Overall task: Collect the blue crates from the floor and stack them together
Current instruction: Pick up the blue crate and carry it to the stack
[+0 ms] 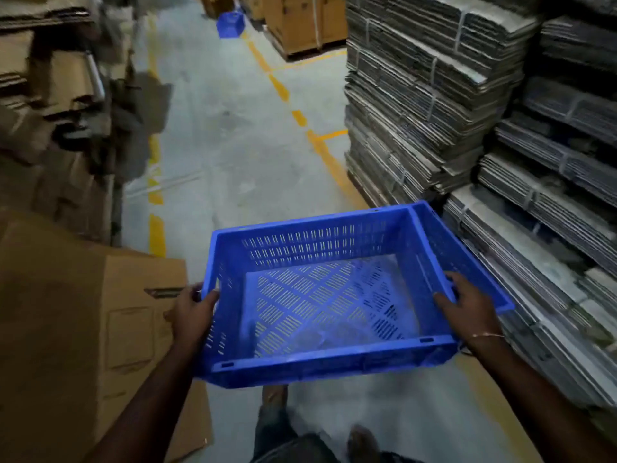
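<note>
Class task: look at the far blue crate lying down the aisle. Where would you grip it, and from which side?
The far blue crate lies tipped on the floor by the pallets. Probably grip two opposite rim edges, one hand each, coming from the open aisle side, as the left hand and right hand hold the near crate.

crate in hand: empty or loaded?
Empty. The blue crate, held by left hand and right hand, shows only bare slotted bottom.
</note>
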Tool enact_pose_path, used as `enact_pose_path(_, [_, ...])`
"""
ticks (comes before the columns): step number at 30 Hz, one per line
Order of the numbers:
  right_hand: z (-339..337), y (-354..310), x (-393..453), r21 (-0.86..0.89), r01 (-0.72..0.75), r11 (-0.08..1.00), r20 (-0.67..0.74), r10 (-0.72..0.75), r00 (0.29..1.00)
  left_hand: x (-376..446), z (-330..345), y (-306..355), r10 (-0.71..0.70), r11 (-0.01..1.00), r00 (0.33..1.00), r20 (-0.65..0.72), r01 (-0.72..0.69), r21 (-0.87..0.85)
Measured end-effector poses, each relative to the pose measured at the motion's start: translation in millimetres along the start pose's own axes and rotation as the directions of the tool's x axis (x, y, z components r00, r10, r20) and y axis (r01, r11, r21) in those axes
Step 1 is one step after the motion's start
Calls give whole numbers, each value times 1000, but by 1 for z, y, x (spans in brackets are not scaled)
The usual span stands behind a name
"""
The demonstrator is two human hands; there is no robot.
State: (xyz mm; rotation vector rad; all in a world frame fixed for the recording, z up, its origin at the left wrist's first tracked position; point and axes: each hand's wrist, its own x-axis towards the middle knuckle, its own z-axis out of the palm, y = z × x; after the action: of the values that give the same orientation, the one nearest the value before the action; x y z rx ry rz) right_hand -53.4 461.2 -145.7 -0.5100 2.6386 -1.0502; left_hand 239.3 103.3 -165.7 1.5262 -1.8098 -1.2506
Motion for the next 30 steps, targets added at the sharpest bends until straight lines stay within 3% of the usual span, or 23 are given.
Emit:
enact_pose_path(5, [24,-13,3,77,-223,972,-160,233,959,112,48,42,121,984,973,194,-144,109])
enact_pose_path(12, [38,-26,6,143,-425,894,-364,447,817,206,136,131,247,923,841,481,-355,148])
enact_pose_path(23, [32,18,1,288,-592,753,-588,627,511,208,301,233,251,851,637,729,-505,148])
enact_pose_path(30, [45,35,21,381,-636,671,-550,717,427,201,375,254,201,883,622,757,-449,135])
